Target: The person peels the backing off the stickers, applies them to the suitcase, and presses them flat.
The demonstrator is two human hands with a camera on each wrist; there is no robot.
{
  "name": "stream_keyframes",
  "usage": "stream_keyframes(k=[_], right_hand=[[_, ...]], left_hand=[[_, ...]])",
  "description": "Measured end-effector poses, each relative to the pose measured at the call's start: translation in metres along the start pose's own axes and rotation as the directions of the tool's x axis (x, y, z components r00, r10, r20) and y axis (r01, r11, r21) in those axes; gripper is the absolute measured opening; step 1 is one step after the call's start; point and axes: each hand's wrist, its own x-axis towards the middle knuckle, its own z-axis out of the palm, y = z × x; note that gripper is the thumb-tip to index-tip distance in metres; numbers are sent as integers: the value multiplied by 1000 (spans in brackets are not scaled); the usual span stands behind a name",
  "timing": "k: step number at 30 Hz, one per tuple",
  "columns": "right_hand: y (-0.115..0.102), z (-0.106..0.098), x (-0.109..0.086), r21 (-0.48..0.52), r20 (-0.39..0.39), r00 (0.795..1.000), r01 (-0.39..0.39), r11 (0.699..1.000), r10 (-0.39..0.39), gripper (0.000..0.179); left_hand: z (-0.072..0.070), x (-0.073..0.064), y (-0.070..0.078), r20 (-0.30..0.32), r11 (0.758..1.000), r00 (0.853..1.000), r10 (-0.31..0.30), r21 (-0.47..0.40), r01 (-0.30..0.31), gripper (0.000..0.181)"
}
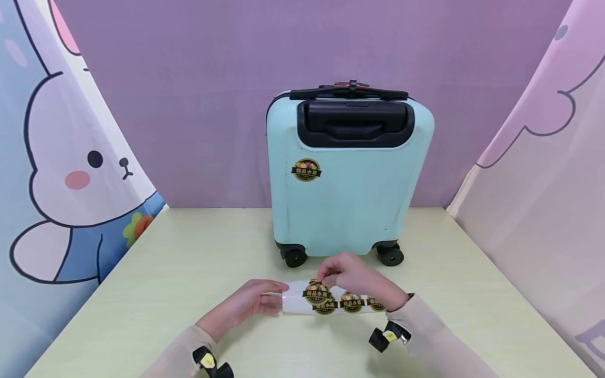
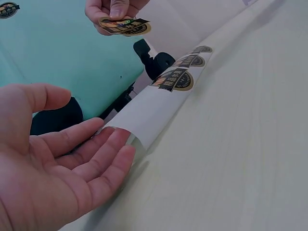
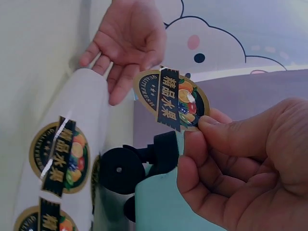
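Note:
My right hand (image 1: 354, 274) pinches a round black-and-gold fruit sticker (image 3: 171, 98) by its edge, between thumb and index finger. In the head view this sticker overlaps the white sticker sheet (image 1: 295, 302), while the left wrist view shows it raised above the sheet. The curved sheet lies on the table with several more stickers (image 3: 60, 156) on it. At its left end my left hand (image 1: 248, 302) has its palm turned up, thumb apart, and fingertips (image 2: 120, 137) right at the sheet's edge. A matching sticker (image 1: 306, 170) is on the suitcase's upper left.
A light-blue suitcase (image 1: 350, 202) stands upright on the pale table (image 1: 165, 294) behind the hands. Black wheels (image 1: 295, 257) are under it and a black handle (image 1: 356, 125) is at its top. A purple backdrop (image 1: 189, 105) hangs behind, with patterned cloth (image 1: 61, 173) at the sides.

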Motion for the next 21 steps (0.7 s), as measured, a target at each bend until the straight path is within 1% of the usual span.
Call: stream_keyframes(k=[4, 11, 21], right_hand=[[-2, -7, -2, -8, -31, 999, -17, 1000, 17, 14], [-6, -17, -4, 8, -55, 998, -19, 1000, 20, 15], [-11, -30, -5, -15, -84, 996, -24, 1000, 22, 13]], left_hand=[[1, -1, 0, 10, 1000, 1000, -1, 12, 1, 49], [2, -4, 4, 15, 1000, 1000, -6, 27, 5, 50], [1, -10, 10, 15, 997, 999, 29, 71, -30, 52]])
